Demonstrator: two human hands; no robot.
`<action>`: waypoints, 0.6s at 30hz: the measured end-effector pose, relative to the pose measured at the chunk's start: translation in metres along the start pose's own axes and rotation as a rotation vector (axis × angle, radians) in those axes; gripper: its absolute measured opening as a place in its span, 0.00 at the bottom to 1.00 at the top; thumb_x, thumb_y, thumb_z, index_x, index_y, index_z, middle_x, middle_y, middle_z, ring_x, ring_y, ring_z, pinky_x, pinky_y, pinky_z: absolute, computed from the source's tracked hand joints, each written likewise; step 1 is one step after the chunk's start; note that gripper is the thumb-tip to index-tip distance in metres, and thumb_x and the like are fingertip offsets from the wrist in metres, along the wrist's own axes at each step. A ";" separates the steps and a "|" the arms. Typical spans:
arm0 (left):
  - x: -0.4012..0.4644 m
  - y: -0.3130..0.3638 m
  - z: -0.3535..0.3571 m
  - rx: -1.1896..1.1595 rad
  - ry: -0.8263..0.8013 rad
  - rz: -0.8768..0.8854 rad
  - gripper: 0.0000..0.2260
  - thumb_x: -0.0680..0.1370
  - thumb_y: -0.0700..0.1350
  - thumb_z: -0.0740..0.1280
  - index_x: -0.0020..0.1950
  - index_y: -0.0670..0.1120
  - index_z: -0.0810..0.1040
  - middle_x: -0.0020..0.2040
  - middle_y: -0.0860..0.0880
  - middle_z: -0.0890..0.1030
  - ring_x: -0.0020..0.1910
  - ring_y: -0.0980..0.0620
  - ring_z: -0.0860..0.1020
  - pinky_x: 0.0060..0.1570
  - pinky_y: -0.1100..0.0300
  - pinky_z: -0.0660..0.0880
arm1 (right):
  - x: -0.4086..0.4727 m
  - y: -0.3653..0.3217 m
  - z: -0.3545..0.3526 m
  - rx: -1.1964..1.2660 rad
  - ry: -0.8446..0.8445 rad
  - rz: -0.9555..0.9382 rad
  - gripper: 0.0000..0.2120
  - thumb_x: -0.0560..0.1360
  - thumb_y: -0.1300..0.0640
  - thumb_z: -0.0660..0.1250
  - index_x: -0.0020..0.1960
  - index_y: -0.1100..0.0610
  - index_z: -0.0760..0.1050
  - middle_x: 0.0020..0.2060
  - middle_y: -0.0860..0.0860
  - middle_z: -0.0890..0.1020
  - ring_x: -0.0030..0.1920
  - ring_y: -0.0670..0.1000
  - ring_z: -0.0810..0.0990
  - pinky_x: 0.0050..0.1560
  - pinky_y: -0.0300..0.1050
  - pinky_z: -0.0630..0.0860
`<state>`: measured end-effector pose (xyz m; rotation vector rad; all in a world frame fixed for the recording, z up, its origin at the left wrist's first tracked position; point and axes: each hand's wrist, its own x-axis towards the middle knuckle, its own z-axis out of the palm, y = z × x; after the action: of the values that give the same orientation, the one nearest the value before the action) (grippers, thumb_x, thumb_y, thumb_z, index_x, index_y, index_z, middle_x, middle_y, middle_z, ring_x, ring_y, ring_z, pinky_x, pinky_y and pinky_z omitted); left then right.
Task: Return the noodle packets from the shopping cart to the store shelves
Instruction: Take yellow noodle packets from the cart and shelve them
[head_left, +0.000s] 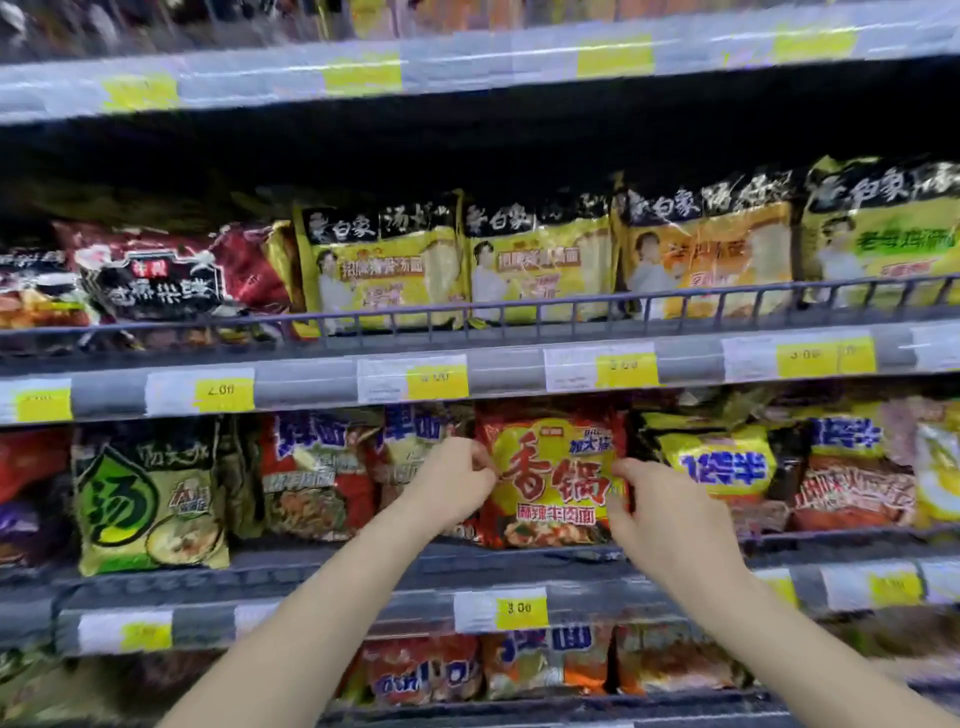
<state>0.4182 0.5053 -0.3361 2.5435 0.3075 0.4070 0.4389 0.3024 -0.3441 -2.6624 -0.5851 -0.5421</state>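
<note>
**Red packet being set into the middle shelf**

At the far left of the middle shelf (311, 564), a green packet (148, 499) is seen standing upright, with red packets (317, 478) next to it. Just right of these, the left hand (457, 483) is held at the left edge of the red-and-yellow packet (553, 478); its fingers (480, 460) are curled and appear to be pinching that edge. The packet itself is seen upright in the row, its base at the shelf front, between the red packets and a yellow-and-blue packet (722, 467). Its right edge is gripped by the right hand (660, 509), whose fingers (621, 470) are curled narrowly round it. Further right, more packets are stacked to the end of the row.

On the shelf above, yellow packets (540, 265) are lined up behind a rail (519, 312); price tags (517, 608) are fixed along the shelf edges. A lower row of packets is partly visible below.

This one packet is judged to be nearly placed: it is already in the row but has not been let go. The cart is not in view, so how many packets are left cannot be told. Release of both hands is what this packet still needs.
</note>
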 end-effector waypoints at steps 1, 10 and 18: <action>0.002 -0.008 0.008 0.031 0.030 0.016 0.08 0.73 0.38 0.63 0.45 0.41 0.82 0.47 0.43 0.83 0.50 0.45 0.80 0.48 0.57 0.75 | -0.001 0.001 0.016 -0.014 0.034 -0.010 0.16 0.79 0.53 0.56 0.66 0.51 0.70 0.60 0.48 0.78 0.57 0.52 0.79 0.47 0.47 0.76; -0.004 -0.033 0.052 0.094 0.218 0.147 0.11 0.75 0.40 0.63 0.57 0.40 0.72 0.49 0.44 0.78 0.51 0.44 0.76 0.39 0.62 0.65 | -0.008 0.003 0.081 -0.179 0.237 -0.017 0.14 0.73 0.64 0.63 0.59 0.59 0.70 0.57 0.55 0.71 0.53 0.59 0.77 0.36 0.46 0.68; -0.002 -0.033 0.065 -0.283 0.187 0.044 0.08 0.75 0.41 0.65 0.43 0.49 0.66 0.44 0.48 0.72 0.40 0.52 0.72 0.49 0.51 0.76 | -0.004 0.000 0.078 -0.093 0.226 0.038 0.13 0.73 0.66 0.66 0.56 0.61 0.68 0.55 0.59 0.70 0.40 0.58 0.70 0.39 0.47 0.66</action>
<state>0.4342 0.5010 -0.4067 2.2432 0.2441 0.6583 0.4584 0.3338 -0.4129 -2.6417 -0.4516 -0.8639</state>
